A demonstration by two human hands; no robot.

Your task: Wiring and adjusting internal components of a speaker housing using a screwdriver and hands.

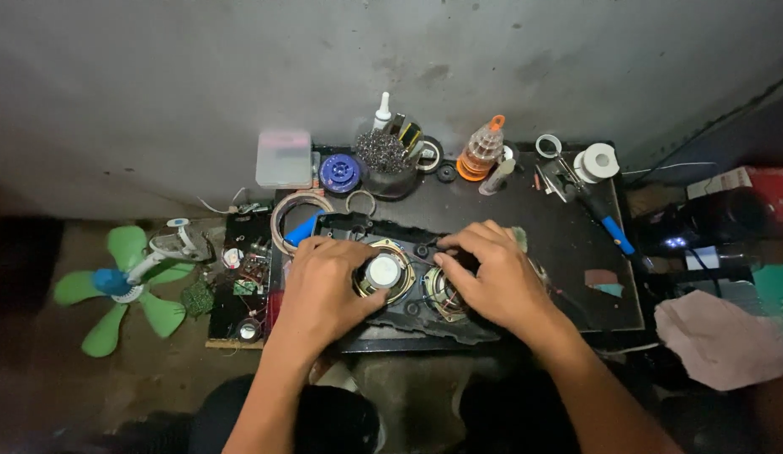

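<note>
A black plastic panel (358, 225) lies on the dark work board (568, 244), with two round speakers set into it. My left hand (324, 290) rests on the panel and grips the left speaker (383, 272), whose silver magnet shows. My right hand (492, 273) covers most of the right speaker (442, 294), fingers curled and pinching at something small near its top edge; what it pinches is hidden.
Along the board's back edge stand a clear box (284, 158), a blue spool (339, 172), a glue bottle (382, 111), an orange-capped bottle (481, 151) and tape rolls (599, 161). A blue-handled tool (610, 227) lies right. A green fan (126, 282) and circuit boards (250, 269) sit left; pink cloth (719, 336) right.
</note>
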